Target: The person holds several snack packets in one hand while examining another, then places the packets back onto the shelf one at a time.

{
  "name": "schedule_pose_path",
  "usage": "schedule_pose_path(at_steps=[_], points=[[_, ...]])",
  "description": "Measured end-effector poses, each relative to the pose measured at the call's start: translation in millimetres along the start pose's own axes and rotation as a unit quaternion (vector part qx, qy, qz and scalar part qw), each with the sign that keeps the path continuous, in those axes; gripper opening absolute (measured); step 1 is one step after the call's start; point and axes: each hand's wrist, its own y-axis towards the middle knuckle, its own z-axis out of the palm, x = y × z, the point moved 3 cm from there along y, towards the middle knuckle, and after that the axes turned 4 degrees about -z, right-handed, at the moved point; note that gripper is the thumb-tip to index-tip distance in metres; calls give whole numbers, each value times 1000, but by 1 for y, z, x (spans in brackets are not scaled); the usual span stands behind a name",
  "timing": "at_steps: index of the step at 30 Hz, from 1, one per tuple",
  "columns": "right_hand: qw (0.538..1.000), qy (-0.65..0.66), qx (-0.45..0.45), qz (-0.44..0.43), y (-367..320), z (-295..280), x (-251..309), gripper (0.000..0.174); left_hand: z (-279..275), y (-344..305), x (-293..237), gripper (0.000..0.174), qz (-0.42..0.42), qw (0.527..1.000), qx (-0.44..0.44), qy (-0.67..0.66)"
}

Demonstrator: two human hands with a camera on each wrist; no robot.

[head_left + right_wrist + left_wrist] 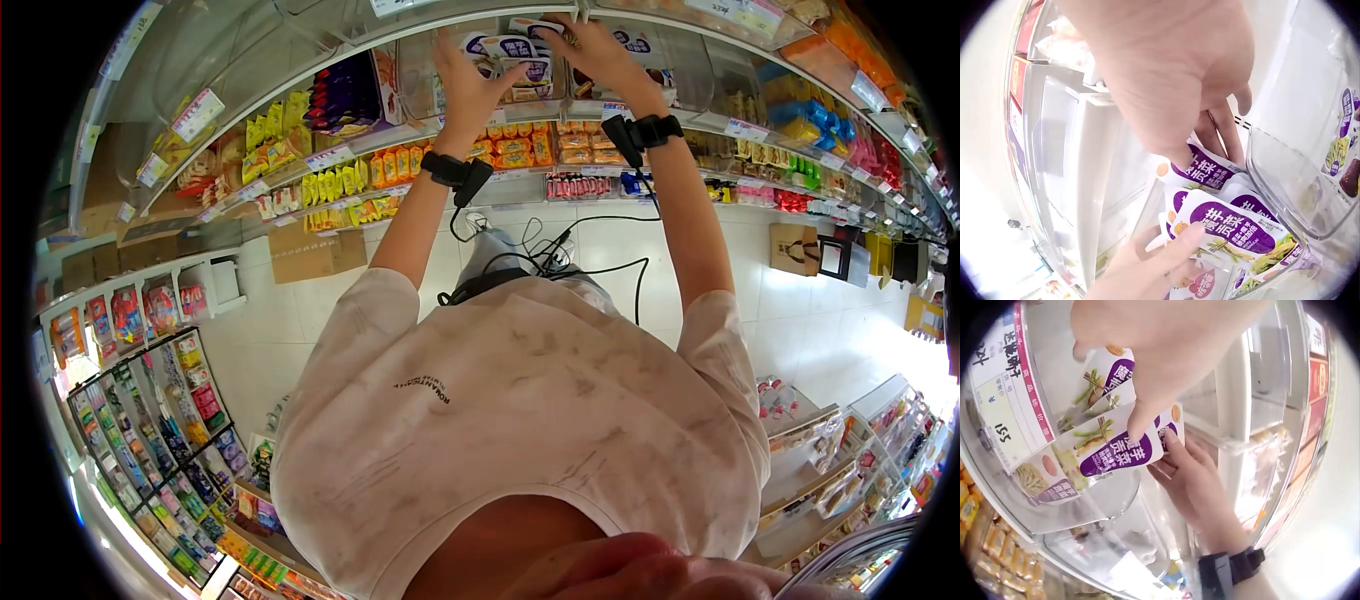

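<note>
We have both hands at one clear bin point(1297, 209) on the shelf, where purple-and-white packets overlap one behind another; our left hand point(470, 90) grasps the front packet point(1229, 226), its thumb laid across the printed face, while our right hand point(600, 62) pinches the rear packet point(1215, 169), thumb before it and fingers behind; both packets are at the bin, the rear one beside the right-hand wall as that wrist sees it; to handle them well, we would judge it best to hold the front packet steady, square the rear one to the same facing, and let its lower edge slide down without catching on its neighbours; a light pinch near the edge should suit such floppy pouches, since a hard squeeze could crease them; we would also mind the price tag point(1010, 394) on the bin's front; what we cannot make out is how many packets lie behind, as they cover one another; most of the left fingertips are hidden behind the front packet, the bin's floor is covered, the smallest print is too blurred to read, and the head view crops the shelf at its top edge.
</note>
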Motion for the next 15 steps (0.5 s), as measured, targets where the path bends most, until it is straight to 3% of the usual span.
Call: schedule_pose_path(at_steps=[3,6,9,11,15], points=[[999,-10,-24,-41,3,9,-13,35,7,-1,14,96,-145,956,128,-222],[999,-1,-29,-30,7,19,-19,37,15,2,2,84,-5,981,88,-172],[997,36,23,59,7,20,-24,40,10,5,-5,72,8,979,134,-154],[988,90,39,120,4,-2,0,41,17,6,9,63,0,983,106,-153],[1000,24,13,-5,1,6,-16,38,8,8,7,51,-38,983,133,-124]])
